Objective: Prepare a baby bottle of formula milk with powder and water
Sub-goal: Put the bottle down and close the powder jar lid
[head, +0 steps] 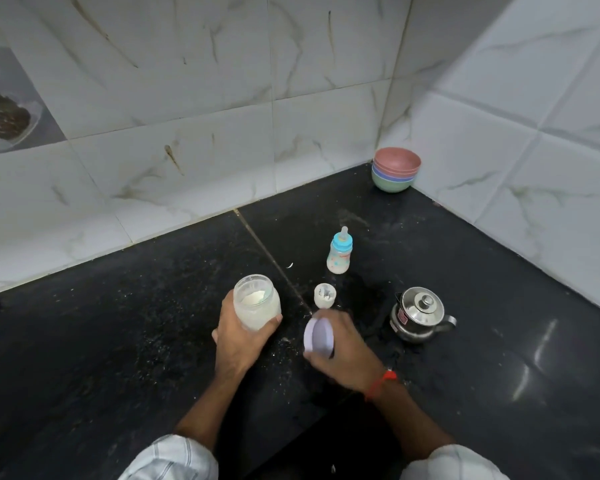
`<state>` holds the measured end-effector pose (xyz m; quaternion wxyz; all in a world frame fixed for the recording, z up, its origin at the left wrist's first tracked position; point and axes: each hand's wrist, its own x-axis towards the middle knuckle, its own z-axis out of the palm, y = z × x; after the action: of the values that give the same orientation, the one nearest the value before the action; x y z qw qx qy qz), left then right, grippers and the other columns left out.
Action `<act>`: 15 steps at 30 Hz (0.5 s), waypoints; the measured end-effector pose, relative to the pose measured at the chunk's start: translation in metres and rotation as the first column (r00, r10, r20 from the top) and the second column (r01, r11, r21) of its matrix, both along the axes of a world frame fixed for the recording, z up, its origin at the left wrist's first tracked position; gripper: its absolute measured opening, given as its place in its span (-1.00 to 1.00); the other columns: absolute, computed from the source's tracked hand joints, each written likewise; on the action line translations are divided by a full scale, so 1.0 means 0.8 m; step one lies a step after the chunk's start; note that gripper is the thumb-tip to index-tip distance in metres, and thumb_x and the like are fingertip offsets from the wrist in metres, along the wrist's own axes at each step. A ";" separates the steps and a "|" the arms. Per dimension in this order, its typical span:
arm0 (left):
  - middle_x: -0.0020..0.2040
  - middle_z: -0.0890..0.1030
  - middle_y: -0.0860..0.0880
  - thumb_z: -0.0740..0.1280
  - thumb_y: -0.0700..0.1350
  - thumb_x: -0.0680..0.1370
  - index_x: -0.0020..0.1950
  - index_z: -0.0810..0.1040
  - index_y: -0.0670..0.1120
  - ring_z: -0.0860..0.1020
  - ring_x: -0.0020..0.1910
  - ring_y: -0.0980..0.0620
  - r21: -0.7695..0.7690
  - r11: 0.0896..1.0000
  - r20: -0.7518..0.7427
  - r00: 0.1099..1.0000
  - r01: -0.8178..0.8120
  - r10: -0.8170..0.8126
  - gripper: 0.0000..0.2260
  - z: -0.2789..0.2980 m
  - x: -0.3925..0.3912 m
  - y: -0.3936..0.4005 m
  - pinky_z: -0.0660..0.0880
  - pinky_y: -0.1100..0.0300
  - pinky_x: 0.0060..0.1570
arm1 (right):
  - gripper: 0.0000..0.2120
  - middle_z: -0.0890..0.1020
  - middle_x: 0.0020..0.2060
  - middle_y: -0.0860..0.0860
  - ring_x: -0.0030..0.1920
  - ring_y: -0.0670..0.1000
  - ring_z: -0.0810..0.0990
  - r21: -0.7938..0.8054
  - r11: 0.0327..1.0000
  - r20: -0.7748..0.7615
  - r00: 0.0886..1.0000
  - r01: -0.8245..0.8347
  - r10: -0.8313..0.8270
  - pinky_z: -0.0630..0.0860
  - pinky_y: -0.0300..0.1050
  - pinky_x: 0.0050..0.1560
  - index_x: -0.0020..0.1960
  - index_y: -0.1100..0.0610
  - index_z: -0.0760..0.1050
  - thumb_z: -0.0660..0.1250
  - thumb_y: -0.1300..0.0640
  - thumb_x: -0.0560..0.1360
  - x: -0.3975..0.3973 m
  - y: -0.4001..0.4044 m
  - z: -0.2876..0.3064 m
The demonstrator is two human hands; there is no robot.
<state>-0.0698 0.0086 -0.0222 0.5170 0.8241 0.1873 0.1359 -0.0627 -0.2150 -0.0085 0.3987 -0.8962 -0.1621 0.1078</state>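
Bench (499, 341): dark speckled stone set into a corner of white marbled tiles, dusted with spilled powder.
Jar (257, 301): open powder jar at 9 o'clock from centre, standing on the bench; frosted walls, powder low inside.
Left hand (239, 341): wrapped round the jar's lower half, steadying it.
Right hand (343, 348): closed on the lid (318, 337), held on edge just right of the jar.
Bottle (340, 252): at 12 o'clock beyond the hands, upright, blue collar and teat on, milky inside.
Cup (324, 295): small white one between bottle and lid, powder-smeared.
Kettle (418, 315): steel, lidded, at 3 o'clock.
Bowls (395, 169): stacked in the far corner at 1 o'clock.
Handling: the bottle looked light, rigid plastic, easily tipped; best gripped round the body, not the soft teat. The jar seemed powder-slick, so a full wrap suited it.
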 end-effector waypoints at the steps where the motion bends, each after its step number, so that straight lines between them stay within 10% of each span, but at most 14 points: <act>1: 0.35 0.47 0.22 0.66 0.13 0.28 0.42 0.33 0.23 0.47 0.35 0.10 -0.011 1.000 0.032 0.999 0.020 -0.019 -0.19 0.002 -0.005 -0.008 0.40 -0.09 0.44 | -0.43 0.50 0.26 -0.03 0.25 -0.03 0.57 0.229 0.965 -0.044 0.991 0.129 -0.123 0.54 -0.06 0.29 0.33 -0.11 0.35 0.55 -0.01 0.41 -0.002 -0.004 0.013; 5: 0.34 0.43 0.09 0.70 -0.02 0.25 0.43 0.38 0.13 0.43 0.32 0.16 0.033 0.984 0.096 0.979 0.176 -0.178 -0.17 0.008 -0.020 -0.041 0.41 0.31 0.31 | -0.48 0.60 0.19 0.19 0.08 -0.03 0.69 0.719 0.612 -0.199 0.941 0.331 -0.274 0.61 -0.16 0.12 0.24 0.04 0.33 0.54 0.31 0.47 -0.004 -0.013 0.075; 15: 0.33 0.36 0.23 0.69 -0.05 0.27 0.42 0.27 0.30 0.36 0.33 0.41 0.093 0.905 0.114 0.899 0.415 -0.424 -0.12 0.043 -0.033 -0.092 0.39 0.57 0.13 | -0.58 0.56 0.27 0.13 0.32 0.12 0.61 0.685 0.680 -0.029 0.943 0.261 -0.332 0.58 0.27 0.30 0.13 0.04 0.54 0.61 -0.01 0.37 -0.012 -0.015 0.068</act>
<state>-0.0965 -0.0650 0.0125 0.5174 0.8512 -0.0336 0.0814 -0.0725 -0.2272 0.0458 0.7021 -0.7060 -0.0621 -0.0689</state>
